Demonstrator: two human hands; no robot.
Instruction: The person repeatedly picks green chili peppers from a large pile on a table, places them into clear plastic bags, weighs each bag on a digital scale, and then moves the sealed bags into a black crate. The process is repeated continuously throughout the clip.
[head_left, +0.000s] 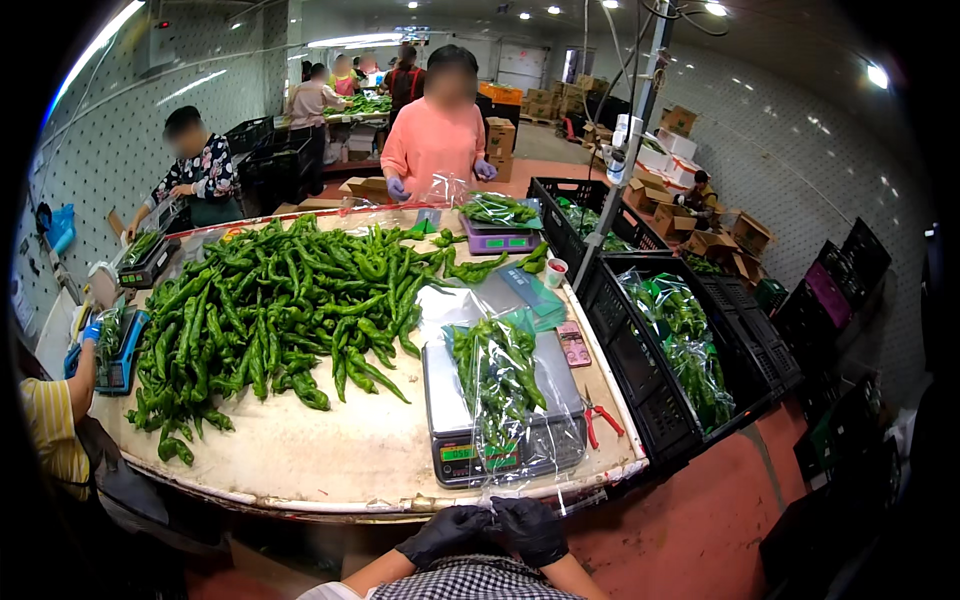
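Note:
A clear plastic bag (504, 394) of long green peppers lies across the digital scale (442, 409), its filled end resting on the scale's plate. The loose end of the film hangs over the table's front edge toward me. My left hand (448, 531), in a black glove, has its fingers on that end. Close beside it, my right hand (531, 531), gloved the same way, pinches the film too. The fingertips of both hands nearly meet, and the exact grip is partly hidden. Left of the scale, a large heap of loose green peppers (277, 315) covers the table (300, 465).
Red-handled snips (598, 421) and a phone (574, 343) lie right of the scale. Flat bags (536, 296) and a paper cup (555, 273) sit behind. A black crate (637, 375) holds bagged peppers. People work opposite (435, 142) and at left (60, 420) beside other scales.

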